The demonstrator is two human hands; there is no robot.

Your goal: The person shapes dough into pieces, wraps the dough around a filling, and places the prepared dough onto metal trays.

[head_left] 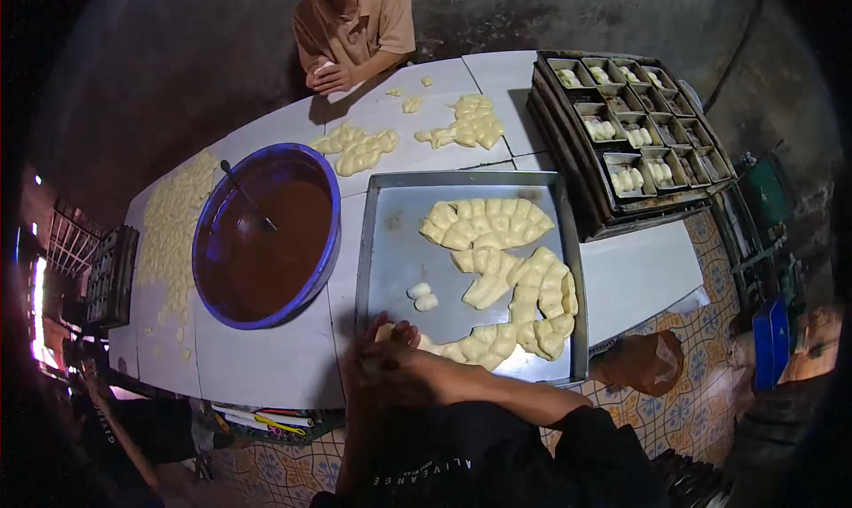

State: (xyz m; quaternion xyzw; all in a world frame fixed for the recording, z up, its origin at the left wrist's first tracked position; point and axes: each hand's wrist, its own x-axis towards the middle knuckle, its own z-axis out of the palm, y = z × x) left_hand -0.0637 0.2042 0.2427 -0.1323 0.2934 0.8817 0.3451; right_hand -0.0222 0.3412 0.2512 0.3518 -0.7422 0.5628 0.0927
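Observation:
My left hand [366,359] and my right hand [410,366] are pressed together at the near left corner of a large metal tray [390,197]. Their fingers are closed around a small piece of dough [383,332]; only a pale bit of it shows. Inside the tray, joined lumps of pale dough [488,222] lie in an arc at the far side, with more lumps [541,295] along the right and the near edge. A small shaped dough piece [423,297] sits alone left of the middle.
Left of the tray stands a purple basin [333,215] of brown filling with a spoon [248,196]. Many dough bits [173,224] cover the table's left end. Stacked baking pans [577,166], some holding dough, stand at the right. Across the table, a person's hands [335,78] hold something pale.

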